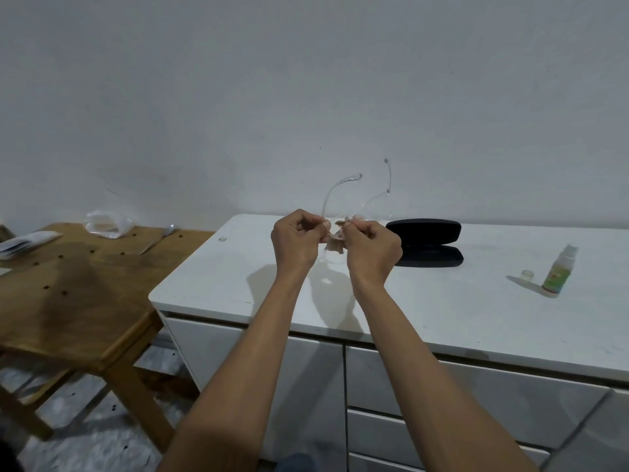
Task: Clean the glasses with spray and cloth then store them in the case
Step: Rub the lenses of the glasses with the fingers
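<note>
I hold clear-framed glasses (335,192) up over the white cabinet top (238,284), their temple arms pointing up and away toward the wall. My left hand (296,238) pinches the frame at its left side. My right hand (371,248) presses a small beige cloth (335,241) against the glasses between both hands. A black glasses case (429,241) lies open on the cabinet just right of my right hand. The small spray bottle (558,270) with a green label stands far right, its clear cap (527,274) beside it.
A wooden table (78,287) stands to the left, lower than the cabinet, with a clear plastic bag (102,224) and papers (23,245) on it. Cabinet drawers (442,403) face me below the top. A white wall rises right behind.
</note>
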The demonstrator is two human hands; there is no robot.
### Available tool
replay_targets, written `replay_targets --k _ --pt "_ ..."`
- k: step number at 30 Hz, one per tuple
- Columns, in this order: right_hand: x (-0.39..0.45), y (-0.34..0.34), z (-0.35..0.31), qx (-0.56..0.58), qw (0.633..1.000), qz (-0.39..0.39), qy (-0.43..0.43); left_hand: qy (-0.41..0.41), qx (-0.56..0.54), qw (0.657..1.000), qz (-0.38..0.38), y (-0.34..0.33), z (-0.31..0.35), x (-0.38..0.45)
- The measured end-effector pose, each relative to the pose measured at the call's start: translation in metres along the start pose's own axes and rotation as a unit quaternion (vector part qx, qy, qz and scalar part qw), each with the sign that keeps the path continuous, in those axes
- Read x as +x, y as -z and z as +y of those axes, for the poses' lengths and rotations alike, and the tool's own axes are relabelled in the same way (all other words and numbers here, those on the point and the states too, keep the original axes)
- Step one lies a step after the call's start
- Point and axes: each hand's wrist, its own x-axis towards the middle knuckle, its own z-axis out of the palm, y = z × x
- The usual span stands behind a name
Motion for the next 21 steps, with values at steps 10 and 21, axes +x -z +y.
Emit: replay_targets --k 10,21 --pt "0.012 -0.02 -0.006 0.157 0.986 0.006 -0.061 -0.061 -0.003 0.997 0.036 -0.018 0.017 -0.011" --pt "0.021 0.009 -0.005 0.028 0.969 -0.226 -0.1 0.003 0.009 1.0 0.007 0.012 -0.005 0.018"
